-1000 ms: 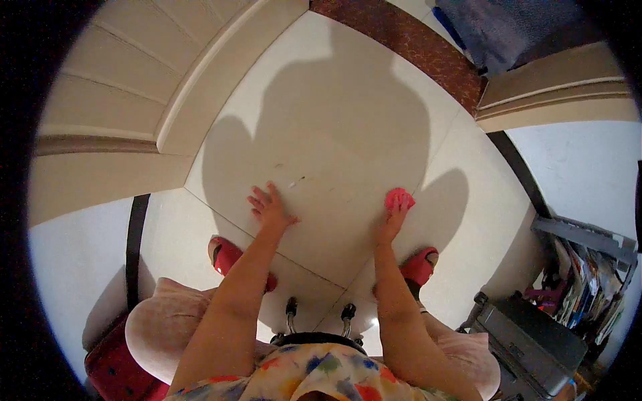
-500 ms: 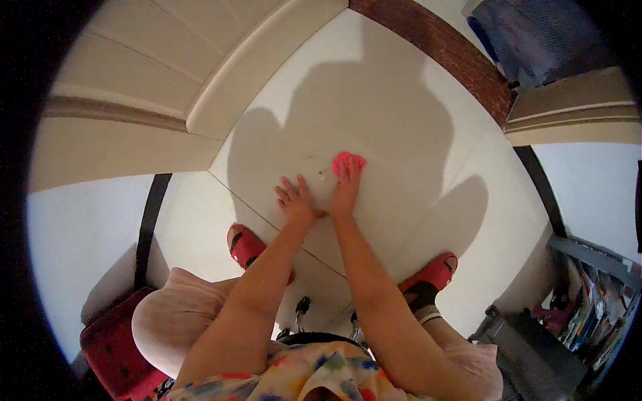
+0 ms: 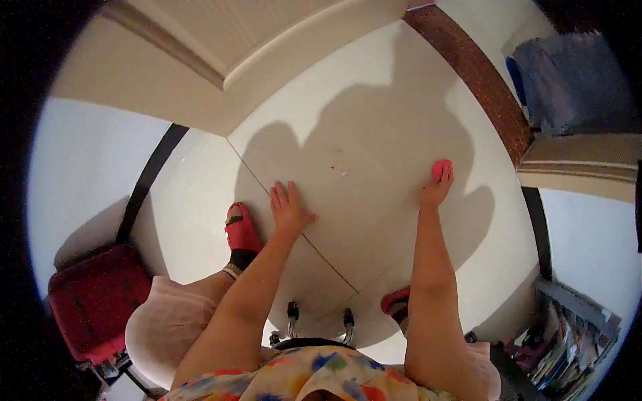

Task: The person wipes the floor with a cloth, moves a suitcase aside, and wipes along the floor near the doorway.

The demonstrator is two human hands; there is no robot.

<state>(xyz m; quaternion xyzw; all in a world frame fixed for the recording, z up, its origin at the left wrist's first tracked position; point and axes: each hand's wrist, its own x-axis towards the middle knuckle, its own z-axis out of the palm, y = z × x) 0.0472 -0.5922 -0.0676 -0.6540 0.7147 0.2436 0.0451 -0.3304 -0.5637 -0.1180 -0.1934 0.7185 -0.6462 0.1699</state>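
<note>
My left hand point(image 3: 289, 208) rests on the pale tiled floor point(image 3: 374, 220) with its fingers spread and nothing in it. Over to the right, my right hand point(image 3: 438, 190) has its fingers on a crumpled pink cloth point(image 3: 441, 170), pressed to the floor. Between the hands and a little farther out, a small white bit point(image 3: 344, 174) and a tiny brown speck point(image 3: 332, 168) lie on the tiles. My shadow covers much of the floor around them.
Beige door point(image 3: 267, 60) at upper left; dark red threshold strip point(image 3: 481, 80) and grey cloth item point(image 3: 575, 83) at upper right. A red chair point(image 3: 100, 301) stands at left, a rack of papers point(image 3: 568, 341) at lower right. Red slippers point(image 3: 242, 230) are on my feet.
My right hand swept left with the pink cloth, then back out to the right. My left hand stayed spread on the floor. The view has turned, showing more of the red chair.
</note>
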